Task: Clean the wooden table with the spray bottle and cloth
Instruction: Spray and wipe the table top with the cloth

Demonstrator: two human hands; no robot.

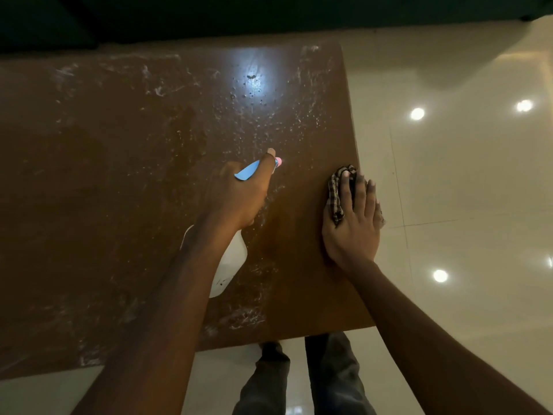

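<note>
While the left hand (239,196) grips the neck of the spray bottle (232,265), fingers curled round it beside the blue trigger (247,172) with the pink nozzle (278,161) pointing away over the desk (119,175), the right hand (353,226) lies flat, fingers straight and spread, pressing the checked cloth (336,193) onto the desk at its right edge. The bottle is over the near-centre of the top, its white body below the wrist; whether it touches the surface cannot be told. Being plastic, the bottle is probably light and rigid, and is best held at the neck, where one finger can work the trigger; a wet shell may slip. The cloth is soft and crumpled, so it should follow the palm under flat pressure rather than need a pinch. Fine droplets (254,94) and white smears cover the far and right parts of the top. The cloth slightly overhangs the right edge, with tiled floor (463,205) beyond; a stroke to the right risks dragging it off. Open room lies leftward and toward the far edge.
</note>
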